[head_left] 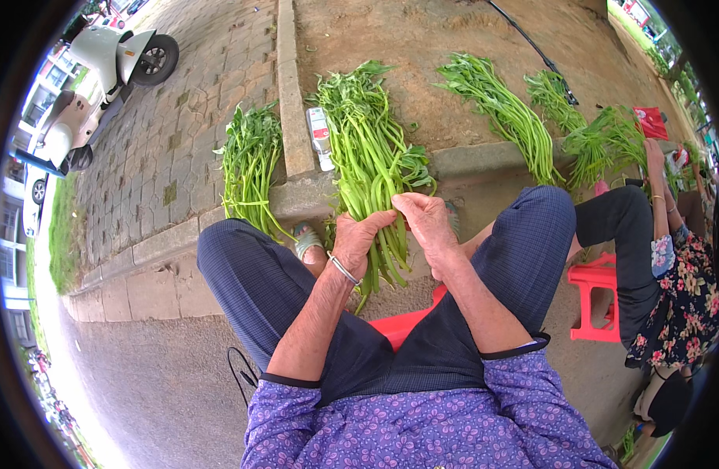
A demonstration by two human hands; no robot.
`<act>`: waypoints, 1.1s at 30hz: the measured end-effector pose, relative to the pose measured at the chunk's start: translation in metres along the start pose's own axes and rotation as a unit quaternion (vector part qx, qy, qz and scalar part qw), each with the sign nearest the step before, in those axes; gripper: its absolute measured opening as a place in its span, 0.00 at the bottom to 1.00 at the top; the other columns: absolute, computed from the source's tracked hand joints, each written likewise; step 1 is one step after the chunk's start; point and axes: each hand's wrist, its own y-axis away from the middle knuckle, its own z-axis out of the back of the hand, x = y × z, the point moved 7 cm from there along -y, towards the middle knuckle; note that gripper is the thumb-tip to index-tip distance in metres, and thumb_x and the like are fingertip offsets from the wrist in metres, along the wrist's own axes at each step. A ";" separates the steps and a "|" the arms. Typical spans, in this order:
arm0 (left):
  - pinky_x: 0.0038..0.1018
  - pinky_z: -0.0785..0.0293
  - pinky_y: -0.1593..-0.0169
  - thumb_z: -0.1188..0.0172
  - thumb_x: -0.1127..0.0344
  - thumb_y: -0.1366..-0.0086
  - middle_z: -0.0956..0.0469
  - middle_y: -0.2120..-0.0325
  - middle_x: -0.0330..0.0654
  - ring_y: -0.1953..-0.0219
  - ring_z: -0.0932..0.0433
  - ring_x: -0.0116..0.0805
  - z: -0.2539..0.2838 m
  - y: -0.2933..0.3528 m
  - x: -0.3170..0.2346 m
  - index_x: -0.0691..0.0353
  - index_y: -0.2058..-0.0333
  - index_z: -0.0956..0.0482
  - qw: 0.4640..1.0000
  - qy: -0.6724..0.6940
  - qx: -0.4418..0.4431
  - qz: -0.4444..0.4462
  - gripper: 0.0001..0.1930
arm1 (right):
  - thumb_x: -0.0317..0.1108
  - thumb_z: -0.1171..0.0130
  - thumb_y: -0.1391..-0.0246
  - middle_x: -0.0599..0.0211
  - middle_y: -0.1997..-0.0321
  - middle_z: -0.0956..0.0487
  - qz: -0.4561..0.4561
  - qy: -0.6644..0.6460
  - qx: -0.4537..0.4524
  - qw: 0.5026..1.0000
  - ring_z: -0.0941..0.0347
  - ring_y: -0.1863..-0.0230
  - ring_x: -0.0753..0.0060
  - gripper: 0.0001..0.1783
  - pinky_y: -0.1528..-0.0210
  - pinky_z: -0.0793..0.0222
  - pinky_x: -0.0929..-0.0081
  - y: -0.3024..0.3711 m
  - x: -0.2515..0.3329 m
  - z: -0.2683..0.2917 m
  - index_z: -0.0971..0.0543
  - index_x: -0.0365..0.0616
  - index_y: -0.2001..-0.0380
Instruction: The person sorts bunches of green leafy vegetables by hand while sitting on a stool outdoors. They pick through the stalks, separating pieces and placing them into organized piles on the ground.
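A big bunch of long-stemmed leafy greens point(371, 160) lies over the kerb in front of me, leaves pointing away and stem ends toward my lap. My left hand point(353, 244), with a bangle on its wrist, is wrapped round the lower stems. Against the right side of those stems, the thumb and fingers of my right hand point(430, 225) pinch together; whatever sits between those fingertips is partly hidden. Loose stem ends hang below both hands, between my knees. Left of the bunch stands a white-and-red carton or packet point(319, 137).
A smaller bunch of greens point(251, 160) lies at the left on the paving. More greens point(504, 109) rest on the soil to the right. Beside me a person point(680, 289) handles greens near a red stool point(594, 297). A scooter point(101, 86) is parked far left.
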 end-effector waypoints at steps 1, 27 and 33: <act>0.26 0.22 0.69 0.40 0.75 0.45 0.22 0.70 0.40 0.73 0.22 0.30 -0.001 0.000 0.000 0.64 0.61 0.25 1.000 -0.001 -0.002 -0.005 0.11 | 0.35 0.46 0.46 0.82 0.81 0.29 0.006 0.001 -0.016 1.000 0.40 0.80 0.91 0.11 0.78 0.45 0.87 0.000 -0.003 0.001 0.20 0.38 0.72; 0.19 0.30 0.77 0.39 0.67 0.45 0.23 0.75 0.36 0.79 0.26 0.23 -0.013 0.009 -0.033 0.63 0.64 0.22 0.997 -0.033 0.005 -0.067 0.10 | 0.32 0.54 0.41 0.71 0.76 0.24 -0.021 -0.181 0.034 0.983 0.30 0.76 0.82 0.12 0.72 0.32 0.82 -0.001 0.006 -0.008 0.25 0.35 0.69; 0.20 0.31 0.81 0.36 0.70 0.47 0.23 0.79 0.37 0.84 0.28 0.23 0.012 -0.006 0.006 0.62 0.70 0.22 0.997 -0.064 -0.044 0.022 0.05 | 0.31 0.51 0.47 0.70 0.81 0.28 -0.149 -0.129 0.014 0.980 0.32 0.82 0.79 0.09 0.81 0.35 0.79 -0.004 -0.059 -0.006 0.27 0.38 0.77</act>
